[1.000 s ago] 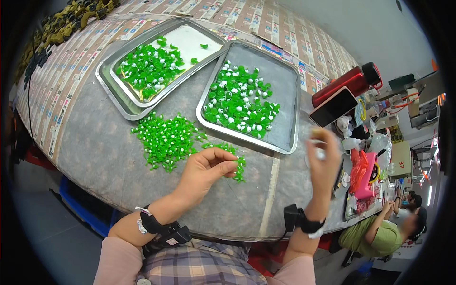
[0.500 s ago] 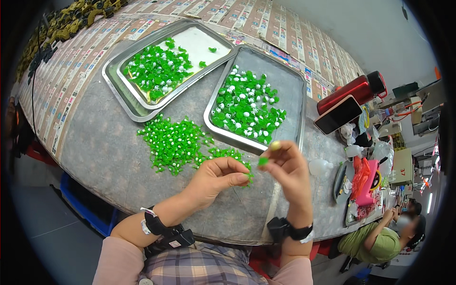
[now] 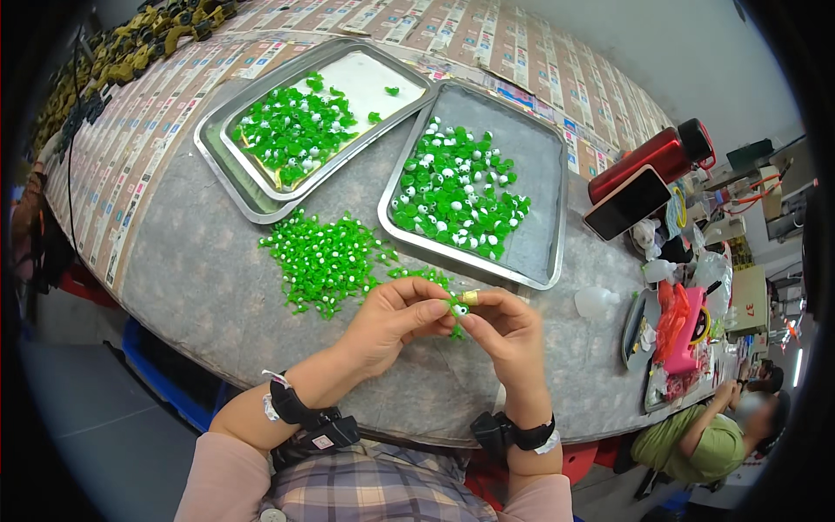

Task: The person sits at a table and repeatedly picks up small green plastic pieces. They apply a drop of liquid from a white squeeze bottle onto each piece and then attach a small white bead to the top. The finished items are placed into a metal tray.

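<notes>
In front of me, my left hand [image 3: 383, 324] and my right hand [image 3: 511, 337] meet with thumbs and forefingers pinched on a small green plastic piece with a white, black-dotted eye ball [image 3: 460, 310]. The right forefinger has a yellow wrap at its tip. The fingers partly cover the piece, so how its parts fit cannot be made out. Just beyond my left hand lies a pile of small green-and-white pieces [image 3: 320, 261]. Larger green pieces with white eye balls [image 3: 452, 196] fill part of the right metal tray [image 3: 537, 152].
A second, double-stacked metal tray [image 3: 370, 71] at the back left holds more green-and-white pieces. To the right are a red flask [image 3: 639, 165], a phone [image 3: 628, 203], a clear bottle [image 3: 594, 301] and a pink holder [image 3: 691, 331]. A person in green [image 3: 696, 435] sits at the right.
My right hand has come left and down to my left hand, bringing its green piece against the left fingertips. The left hand has hardly moved.
</notes>
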Demonstrator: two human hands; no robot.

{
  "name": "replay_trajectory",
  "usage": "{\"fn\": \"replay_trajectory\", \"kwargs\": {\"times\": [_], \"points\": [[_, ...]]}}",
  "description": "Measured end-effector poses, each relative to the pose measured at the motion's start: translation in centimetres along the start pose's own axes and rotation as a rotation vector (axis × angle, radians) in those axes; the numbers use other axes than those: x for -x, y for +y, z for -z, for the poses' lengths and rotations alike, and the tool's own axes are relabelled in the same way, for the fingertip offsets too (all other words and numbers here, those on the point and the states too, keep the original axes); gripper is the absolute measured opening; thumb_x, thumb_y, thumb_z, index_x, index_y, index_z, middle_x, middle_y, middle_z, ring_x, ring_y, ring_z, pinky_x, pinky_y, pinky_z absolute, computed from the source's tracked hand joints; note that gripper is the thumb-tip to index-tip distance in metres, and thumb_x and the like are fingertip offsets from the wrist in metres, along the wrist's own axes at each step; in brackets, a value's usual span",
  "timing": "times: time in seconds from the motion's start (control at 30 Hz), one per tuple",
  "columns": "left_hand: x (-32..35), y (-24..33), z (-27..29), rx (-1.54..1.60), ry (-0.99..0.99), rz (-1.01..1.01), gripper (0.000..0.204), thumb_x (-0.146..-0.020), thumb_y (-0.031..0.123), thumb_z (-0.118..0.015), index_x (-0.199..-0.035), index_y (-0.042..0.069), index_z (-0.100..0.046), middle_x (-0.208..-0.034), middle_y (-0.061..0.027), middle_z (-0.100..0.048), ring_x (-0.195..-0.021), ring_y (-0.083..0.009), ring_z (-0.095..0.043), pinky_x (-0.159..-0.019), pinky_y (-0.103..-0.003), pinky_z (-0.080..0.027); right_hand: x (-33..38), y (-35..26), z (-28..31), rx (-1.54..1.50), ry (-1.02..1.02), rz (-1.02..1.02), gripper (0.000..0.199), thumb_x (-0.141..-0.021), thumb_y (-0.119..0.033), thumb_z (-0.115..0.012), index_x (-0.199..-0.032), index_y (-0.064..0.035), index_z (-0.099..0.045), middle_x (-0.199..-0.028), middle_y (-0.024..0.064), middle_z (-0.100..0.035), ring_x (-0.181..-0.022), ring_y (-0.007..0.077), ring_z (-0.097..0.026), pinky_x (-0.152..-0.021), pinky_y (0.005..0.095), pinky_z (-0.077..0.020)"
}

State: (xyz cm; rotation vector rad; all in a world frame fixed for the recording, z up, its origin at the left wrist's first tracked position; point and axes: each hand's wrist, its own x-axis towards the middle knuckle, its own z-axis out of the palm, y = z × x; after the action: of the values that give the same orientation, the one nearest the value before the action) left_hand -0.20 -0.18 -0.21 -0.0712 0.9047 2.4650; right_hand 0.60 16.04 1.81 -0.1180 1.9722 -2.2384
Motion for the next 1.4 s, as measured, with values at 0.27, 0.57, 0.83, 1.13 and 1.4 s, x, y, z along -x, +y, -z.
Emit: {"fn": "replay_trajectory", "kwargs": {"times": [0.27,0.57,0.83,1.13,1.4], "points": [[-0.1,-0.3,-0.1,-0.121,0.095,-0.083,0.01,-0.077,0.007,-0.056,-0.086,0.002,-0.054,-0.079,-0.0062,-0.059,-0.069,-0.0127,-0.058,-0.063,-0.024,-0.049,-0.1,-0.3,0.0,-0.007,0.063,0.071,0.018,-0.071,0.003,-0.06,-0.088,0.0012,-0.053,-0.084,0.007,-0.059,-0.078,0.0127,-0.058,-0.068,0.0215,-0.0457],[0.3,-0.3,-0.2,-0.414,0.091,-0.201,0.01,-0.077,0.006,-0.057,-0.085,0.0,-0.057,-0.08,-0.0051,-0.059,-0.073,-0.0099,-0.056,-0.065,-0.021,-0.046,0.1,0.0,0.0,-0.017,0.016,-0.008,0.018,-0.072,0.002,-0.059,-0.089,0.0021,-0.053,-0.085,0.0074,-0.059,-0.078,0.0126,-0.057,-0.068,0.0217,-0.0457],[0.4,0.1,-0.7,-1.199,0.036,-0.679,0.01,-0.07,0.006,-0.061,-0.078,0.003,-0.057,-0.073,-0.0079,-0.057,-0.067,-0.021,-0.056,-0.059,-0.028,-0.044,0.0,-0.4,1.1,0.007,-0.094,-0.124,0.025,-0.075,-0.004,-0.058,-0.099,0.0042,-0.054,-0.087,0.0089,-0.059,-0.077,0.0121,-0.056,-0.068,0.022,-0.0456],[0.4,0.1,-0.6,-1.336,0.035,-0.741,0.009,-0.071,0.009,-0.06,-0.078,0.004,-0.056,-0.072,-0.0078,-0.056,-0.065,-0.0209,-0.055,-0.057,-0.03,-0.043,-0.4,0.4,1.5,-0.058,-0.133,-0.193,0.022,-0.077,-0.006,-0.057,-0.097,0.0029,-0.055,-0.085,0.0099,-0.06,-0.074,0.0117,-0.056,-0.065,0.0215,-0.0454],[-2.3,8.9,1.7,-0.971,0.549,-0.929,0.015,-0.072,0.009,-0.062,-0.085,0.002,-0.058,-0.077,-0.0014,-0.057,-0.069,-0.0089,-0.052,-0.065,-0.02,-0.041,-0.1,-1.3,3.1,0.812,-0.05,-0.002,0.018,-0.068,-0.01,-0.063,-0.082,-0.002,-0.056,-0.076,0.0074,-0.058,-0.062,0.0138,-0.055,-0.057,0.0251,-0.0439]]}}
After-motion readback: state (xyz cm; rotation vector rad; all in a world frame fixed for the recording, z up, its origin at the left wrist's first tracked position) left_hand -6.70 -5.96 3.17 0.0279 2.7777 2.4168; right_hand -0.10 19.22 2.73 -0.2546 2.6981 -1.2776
